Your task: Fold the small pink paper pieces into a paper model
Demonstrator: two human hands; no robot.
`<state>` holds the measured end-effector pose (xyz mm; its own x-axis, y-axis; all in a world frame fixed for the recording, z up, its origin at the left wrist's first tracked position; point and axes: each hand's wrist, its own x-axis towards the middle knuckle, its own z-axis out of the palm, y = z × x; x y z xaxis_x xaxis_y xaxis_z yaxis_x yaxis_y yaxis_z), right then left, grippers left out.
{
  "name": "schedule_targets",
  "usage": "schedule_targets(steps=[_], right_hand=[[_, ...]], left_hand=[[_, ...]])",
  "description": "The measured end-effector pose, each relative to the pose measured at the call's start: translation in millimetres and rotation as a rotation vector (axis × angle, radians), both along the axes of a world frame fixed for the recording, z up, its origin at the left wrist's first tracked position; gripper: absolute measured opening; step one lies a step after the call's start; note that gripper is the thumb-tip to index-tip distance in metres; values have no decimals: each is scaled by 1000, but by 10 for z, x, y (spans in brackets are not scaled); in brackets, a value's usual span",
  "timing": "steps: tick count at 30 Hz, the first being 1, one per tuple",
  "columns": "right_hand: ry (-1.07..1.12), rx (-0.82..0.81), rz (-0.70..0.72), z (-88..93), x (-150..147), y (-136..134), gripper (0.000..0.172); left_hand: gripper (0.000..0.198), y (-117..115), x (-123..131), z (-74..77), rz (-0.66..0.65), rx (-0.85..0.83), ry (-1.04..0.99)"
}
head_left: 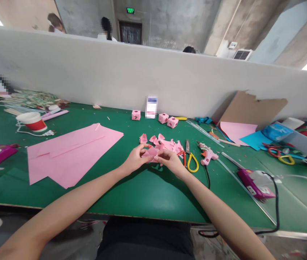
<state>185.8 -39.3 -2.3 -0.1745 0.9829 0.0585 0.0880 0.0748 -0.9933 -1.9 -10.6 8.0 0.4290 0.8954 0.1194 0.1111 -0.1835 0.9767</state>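
Note:
My left hand (135,159) and my right hand (169,162) meet above the green table, both closed on one piece of pink paper (150,153). The fingers partly cover it, so its full shape is hidden. Just beyond my hands lies a loose pile of cut and folded pink paper pieces (172,145). Scissors (193,161) with yellow and orange handles rest right of my right hand. Beside them is a pink glue gun (209,154) with a black cord. Pink paper cubes (136,115) with dark diamond-shaped openings stand farther back.
Large pink sheets (69,155) lie on the left, behind them a red and white paper cup (33,121). A purple power strip (255,186) and its black cable lie at the right. Cardboard (251,106) leans on the grey partition (102,68). People are beyond it.

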Motion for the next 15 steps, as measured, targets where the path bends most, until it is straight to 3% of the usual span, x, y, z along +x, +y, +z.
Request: schedule_targets(steps=[4, 15], right_hand=[[-4, -3, -33, 29, -19, -3, 38], [210, -135, -20, 2, -34, -24, 36]], left_hand=[[39, -37, -15, -2, 14, 164, 87], [47, -47, 5, -4, -37, 118, -23]])
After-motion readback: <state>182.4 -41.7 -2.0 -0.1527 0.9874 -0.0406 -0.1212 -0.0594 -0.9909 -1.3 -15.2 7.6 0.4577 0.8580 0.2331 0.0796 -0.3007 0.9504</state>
